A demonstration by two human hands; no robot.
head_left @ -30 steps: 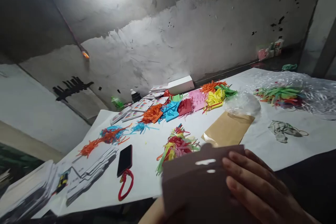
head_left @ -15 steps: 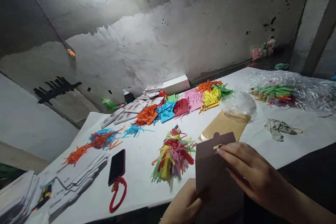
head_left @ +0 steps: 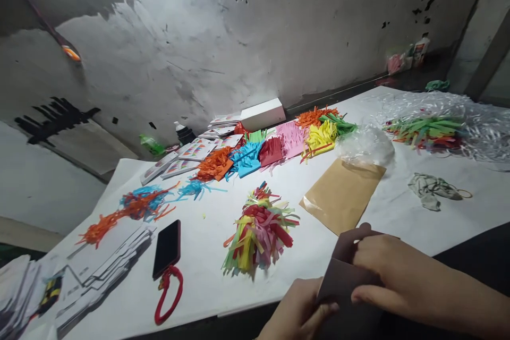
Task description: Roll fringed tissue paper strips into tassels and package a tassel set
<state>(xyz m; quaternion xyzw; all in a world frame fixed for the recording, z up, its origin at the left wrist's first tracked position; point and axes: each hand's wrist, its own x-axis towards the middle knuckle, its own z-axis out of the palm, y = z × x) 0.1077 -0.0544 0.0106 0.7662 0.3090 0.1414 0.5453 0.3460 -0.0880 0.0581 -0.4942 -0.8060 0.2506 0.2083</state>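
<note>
Near the table's front edge, a grey-brown cardboard box with a hang-hole tab (head_left: pixel 338 279) is between my hands, its top end bent over. My left hand (head_left: pixel 298 308) grips its lower left side, thumb across the front. My right hand (head_left: pixel 392 271) is closed over the upper part by the hang hole; its fingertips are partly hidden behind the card. A multicoloured bundle of paper-strip tassels (head_left: pixel 261 231) lies on the white table to the left of the box. Just beyond my right hand rests a brown paper envelope (head_left: pixel 342 194).
A black phone with a red strap (head_left: pixel 167 249) and stacked flat white cards (head_left: pixel 107 271) lie left. Fringed paper bundles (head_left: pixel 249 159) line the back, before a white box (head_left: pixel 263 114). Clear plastic wrap (head_left: pixel 364 146), a crumpled cloth glove (head_left: pixel 430 191) and plastic strips (head_left: pixel 478 122) lie right.
The box's upper end, flat and upright before, is now folded over under my right hand. Both hands and the box sit further right and lower in view; the view itself has shifted.
</note>
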